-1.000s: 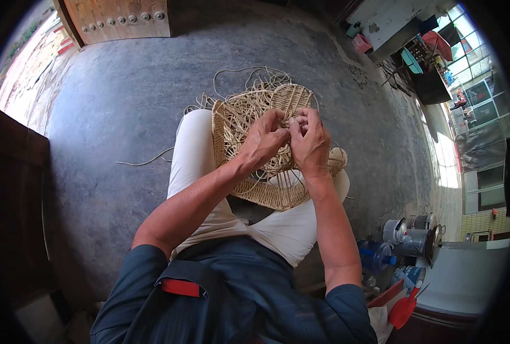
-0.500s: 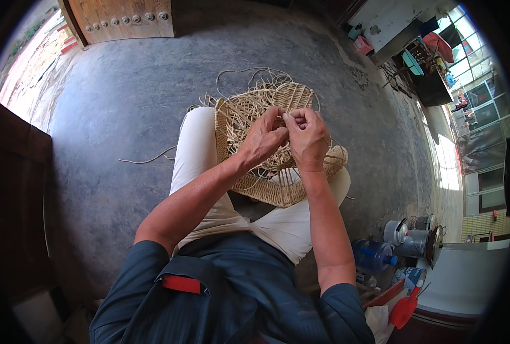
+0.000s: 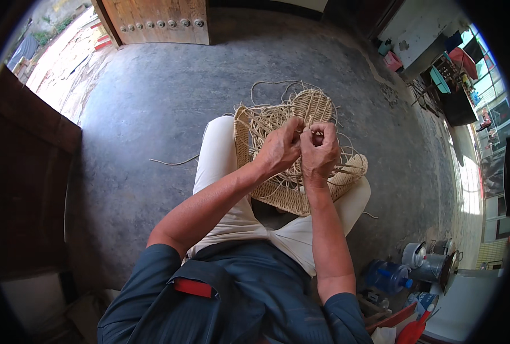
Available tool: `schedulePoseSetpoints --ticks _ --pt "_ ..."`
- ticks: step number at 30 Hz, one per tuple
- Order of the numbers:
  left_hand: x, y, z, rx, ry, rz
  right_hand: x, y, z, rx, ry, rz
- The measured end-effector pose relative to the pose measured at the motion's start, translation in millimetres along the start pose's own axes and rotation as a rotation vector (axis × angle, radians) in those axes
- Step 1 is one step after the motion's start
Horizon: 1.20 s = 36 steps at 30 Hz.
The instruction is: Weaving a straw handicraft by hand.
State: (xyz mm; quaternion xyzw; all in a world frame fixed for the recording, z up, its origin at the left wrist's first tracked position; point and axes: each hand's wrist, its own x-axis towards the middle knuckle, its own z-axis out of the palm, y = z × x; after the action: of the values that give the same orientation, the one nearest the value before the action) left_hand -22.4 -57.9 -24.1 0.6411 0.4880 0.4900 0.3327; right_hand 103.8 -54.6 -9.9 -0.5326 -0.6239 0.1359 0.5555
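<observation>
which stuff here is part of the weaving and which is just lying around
In use: half-woven tan straw basket on the lap, left hand, right hand, loose straw strands.
Lying about: stray strand on floor, blue plastic water jug, metal kettles, studded wooden door.

Woven basket resting on the person's lap, above the knees. Left hand and right hand side by side on the basket. Loose strand on the floor, left. Door beyond. Water bottle lower right.
</observation>
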Motion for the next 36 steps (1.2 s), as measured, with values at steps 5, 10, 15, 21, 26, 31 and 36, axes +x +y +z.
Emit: schedulePoseSetpoints --ticks 5,10,15,21,26,31,36 --pt "4.5 4.8 -4.7 0.117 -0.089 0.001 14.9 10.3 -8.4 0.662 -0.23 0.296" --pt "5.1 22.2 -7.0 0.365 0.079 0.345 35.2 6.4 -57.3 0.607 -0.285 0.433" --pt "22.4 11.7 5.9 0.481 -0.015 0.473 67.6 20.9 -117.2 0.532 -0.285 0.41" --pt "25.8 9.2 17.8 0.533 0.008 0.543 110.5 15.1 -175.9 0.601 -0.111 0.236" --pt "36.1 9.6 24.5 0.533 0.067 0.427 109.8 -15.8 -159.6 0.57 -0.024 0.117" --pt "37.6 7.4 33.0 0.542 0.046 0.432 75.6 45.2 -125.5 0.131 -0.326 0.245" --pt "26.8 9.5 29.4 0.434 0.056 0.533 68.7 39.4 -88.8 -0.013 -0.487 0.239"
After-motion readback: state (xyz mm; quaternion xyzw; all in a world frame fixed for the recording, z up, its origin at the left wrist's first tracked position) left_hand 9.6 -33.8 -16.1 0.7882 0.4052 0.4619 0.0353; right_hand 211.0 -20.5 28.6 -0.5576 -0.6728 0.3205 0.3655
